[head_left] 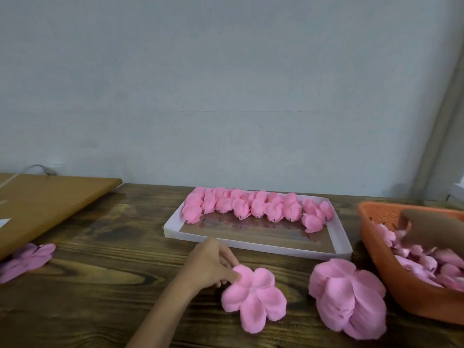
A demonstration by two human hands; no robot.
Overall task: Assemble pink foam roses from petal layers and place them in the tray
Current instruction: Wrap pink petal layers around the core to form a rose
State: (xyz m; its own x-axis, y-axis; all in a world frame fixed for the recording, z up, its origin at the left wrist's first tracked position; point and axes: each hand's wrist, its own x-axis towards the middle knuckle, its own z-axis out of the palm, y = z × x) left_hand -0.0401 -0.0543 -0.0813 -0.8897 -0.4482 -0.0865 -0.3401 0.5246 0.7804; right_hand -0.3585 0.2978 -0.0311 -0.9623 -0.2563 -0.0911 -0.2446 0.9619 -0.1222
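Bare left hand (213, 263), unsleeved forearm

Orange basket (406, 295): cropped by the right edge, its loose petals (447, 270) partly covered by a brown card flap (437, 227). Petal pile (25, 259) at the left edge: blurred, cropped, layers uncountable. Left hand (213, 262): the tips of the fingers (227, 258) are hidden behind the petal layer (256, 297), and the bottom edge crops the forearm.

Head view (wide-angle), facing wall (226, 84), table (100, 272) near
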